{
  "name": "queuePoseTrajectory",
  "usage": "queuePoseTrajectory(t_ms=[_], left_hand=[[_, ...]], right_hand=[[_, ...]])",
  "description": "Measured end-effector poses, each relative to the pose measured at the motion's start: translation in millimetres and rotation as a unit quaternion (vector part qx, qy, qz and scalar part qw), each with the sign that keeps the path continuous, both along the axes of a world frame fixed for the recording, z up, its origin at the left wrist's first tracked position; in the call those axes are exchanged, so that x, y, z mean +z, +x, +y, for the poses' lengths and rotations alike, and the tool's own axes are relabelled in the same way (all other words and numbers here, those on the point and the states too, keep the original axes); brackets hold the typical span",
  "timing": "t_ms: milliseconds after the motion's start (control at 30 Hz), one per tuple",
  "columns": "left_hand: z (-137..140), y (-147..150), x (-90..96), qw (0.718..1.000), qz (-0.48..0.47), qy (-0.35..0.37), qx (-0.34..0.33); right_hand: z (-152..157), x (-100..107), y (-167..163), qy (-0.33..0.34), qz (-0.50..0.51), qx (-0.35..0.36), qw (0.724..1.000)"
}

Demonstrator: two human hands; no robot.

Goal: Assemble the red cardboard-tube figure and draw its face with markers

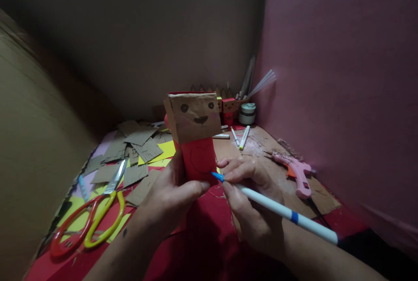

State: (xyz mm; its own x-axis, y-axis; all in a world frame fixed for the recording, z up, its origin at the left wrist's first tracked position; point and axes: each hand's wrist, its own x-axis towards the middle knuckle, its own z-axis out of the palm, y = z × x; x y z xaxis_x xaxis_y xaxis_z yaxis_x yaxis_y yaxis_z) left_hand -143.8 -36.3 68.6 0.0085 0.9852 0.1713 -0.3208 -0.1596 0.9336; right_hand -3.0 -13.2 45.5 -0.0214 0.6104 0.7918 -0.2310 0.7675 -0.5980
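In the middle of the head view, my left hand (178, 185) is closed around the lower part of a cardboard figure (197, 120). The figure has a brown box head with drawn eyes, nose and pinkish cheeks, and a red paper body (199, 155) bearing a faint curved line. My right hand (251, 194) grips a white marker (274, 202) with a blue band and blue tip. That tip is at the body's lower right edge; whether it touches the paper I cannot tell. The fingers of my left hand behind the figure are hidden.
Scissors (104, 207) with red and yellow handles lie at left beside cardboard scraps (140, 137). A pink glue gun (297, 172) rests at right. Markers (244, 137), a smaller red figure (228, 111), a lidded jar (247, 113) and clear sticks (263, 83) are behind.
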Motion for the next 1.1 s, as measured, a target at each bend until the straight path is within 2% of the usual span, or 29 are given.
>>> queuePoseTrajectory(t_ms=[167,333,500,833,1100], left_hand=[[-1.0,-2.3,-4.0,1.0,0.013,-0.012,0.015],[0.2,-2.8,-7.2,1.0,-0.008,-0.005,-0.022],[-0.8,-3.5,-6.8,0.999,-0.009,-0.008,-0.034],[-3.3,-5.0,-2.5,0.999,0.027,-0.018,-0.029],[-0.5,-12.3,-12.0,0.997,0.063,-0.021,-0.034]], right_hand=[[-1.5,1.8,-1.5,-0.001,0.013,0.004,1.0],[-0.2,3.1,1.2,0.012,0.003,-0.002,1.0],[1.8,2.2,4.1,-0.007,0.02,0.022,1.0],[4.5,4.9,5.3,-0.014,0.02,-0.012,1.0],[3.2,5.1,2.8,-0.021,0.016,-0.021,0.999]])
